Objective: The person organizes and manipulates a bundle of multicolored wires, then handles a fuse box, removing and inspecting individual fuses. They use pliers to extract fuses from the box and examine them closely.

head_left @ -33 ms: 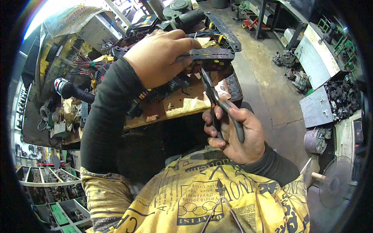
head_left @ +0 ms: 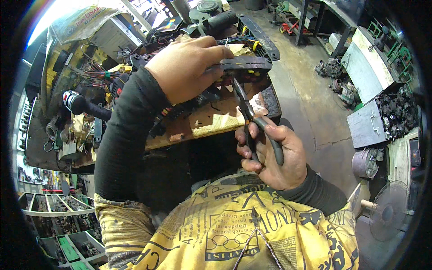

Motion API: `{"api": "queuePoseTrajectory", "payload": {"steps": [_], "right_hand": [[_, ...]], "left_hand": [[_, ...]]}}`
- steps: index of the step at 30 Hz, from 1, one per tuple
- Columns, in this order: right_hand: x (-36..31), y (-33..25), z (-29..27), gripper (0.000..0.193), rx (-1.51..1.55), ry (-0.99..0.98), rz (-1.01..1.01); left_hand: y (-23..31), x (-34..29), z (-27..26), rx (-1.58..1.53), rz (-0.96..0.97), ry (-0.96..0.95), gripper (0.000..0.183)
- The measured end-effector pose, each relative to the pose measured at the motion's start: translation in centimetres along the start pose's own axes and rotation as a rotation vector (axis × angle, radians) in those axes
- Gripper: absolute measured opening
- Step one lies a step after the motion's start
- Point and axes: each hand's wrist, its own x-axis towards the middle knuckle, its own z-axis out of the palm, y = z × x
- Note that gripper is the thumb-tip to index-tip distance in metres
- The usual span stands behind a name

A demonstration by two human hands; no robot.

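Note:
My left hand (head_left: 191, 63) is closed around the left part of a long black plastic fuse box (head_left: 247, 63), which shows small red and yellow pieces along its near side. In my right hand (head_left: 279, 155) are long-nose pliers (head_left: 245, 105) with dark handles, my fingers wrapped round the grips. Their tips point up and away, reaching the near underside of the fuse box beside the red pieces. What exactly the tips touch is too small to tell. Wires with a yellow connector (head_left: 255, 46) lie just behind the box.
A worn wooden bench (head_left: 180, 135) stands under the parts. Bundled wires (head_left: 96, 74) and a black-handled tool (head_left: 74, 101) lie at left. Metal parts (head_left: 344, 87) sit on the floor at right, near a fan (head_left: 389, 209). Parts shelves (head_left: 58, 211) stand at lower left.
My left hand and forearm have shifted very slightly to the right. The pliers and my right hand have hardly moved.

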Motion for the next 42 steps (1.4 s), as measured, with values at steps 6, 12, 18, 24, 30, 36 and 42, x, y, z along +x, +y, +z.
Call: {"api": "queuePoseTrajectory", "payload": {"steps": [6,12,18,24,30,36,42], "right_hand": [[0.9,-0.4,0.1,0.017,-0.006,-0.034,-0.036],[1.4,-0.6,0.1,0.017,-0.028,-0.037,-0.047],[1.5,-0.5,0.3,0.014,-0.05,-0.014,-0.056],[1.5,-0.3,0.6,0.014,-0.069,0.025,-0.088],[1.4,-0.6,0.5,0.015,-0.052,0.039,-0.058],[1.4,-0.7,0.6,0.015,-0.051,0.035,-0.054],[1.3,-0.7,1.0,0.013,-0.148,0.058,-0.069]], "left_hand": [[-0.7,0.1,1.3,-0.006,-0.004,0.038,0.02],[-0.8,0.2,1.7,-0.021,0.001,0.069,0.017],[-0.6,0.1,1.5,-0.011,-0.017,0.023,0.024],[0.2,0.6,2.4,0.115,-0.068,0.018,0.027],[0.0,0.7,2.6,0.184,-0.017,0.036,0.029],[-0.1,0.7,2.8,0.19,0.0,0.064,0.03],[-0.1,0.7,2.8,0.201,-0.008,0.06,0.029]]}}
